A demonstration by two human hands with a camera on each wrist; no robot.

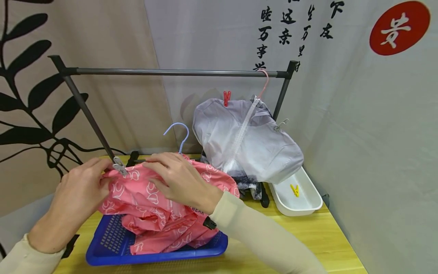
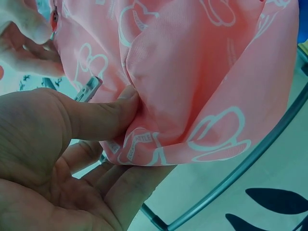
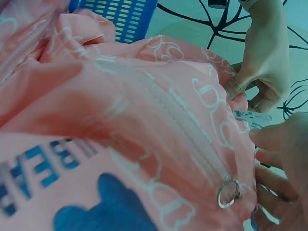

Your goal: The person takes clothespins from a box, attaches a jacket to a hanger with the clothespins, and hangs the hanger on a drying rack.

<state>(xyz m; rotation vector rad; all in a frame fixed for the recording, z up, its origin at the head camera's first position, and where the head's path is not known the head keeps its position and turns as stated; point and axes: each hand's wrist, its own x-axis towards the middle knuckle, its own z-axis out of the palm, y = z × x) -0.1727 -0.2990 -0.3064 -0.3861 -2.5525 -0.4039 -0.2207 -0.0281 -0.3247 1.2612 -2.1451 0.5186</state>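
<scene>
A pink jacket (image 1: 147,194) with white outline prints and a zip (image 3: 178,125) lies bunched over a blue basket (image 1: 113,258). From its top edge sticks up the hook of a blue hanger (image 1: 184,139). My left hand (image 1: 80,188) pinches the jacket's left corner, thumb in front and fingers behind, as the left wrist view shows. Beside that thumb a grey clothespin (image 1: 119,166) is clipped on the edge. My right hand (image 1: 183,180) grips the upper edge between clothespin and hook, its fingertips partly hidden by cloth.
A grey rack bar (image 1: 171,72) spans the back. From it hangs a grey zipped garment (image 1: 219,129) on a pink hanger (image 1: 264,83), with a red clothespin (image 1: 227,98) and a grey one. A white tray (image 1: 313,203) holding a yellow clothespin (image 1: 295,190) stands right on the table (image 1: 301,236).
</scene>
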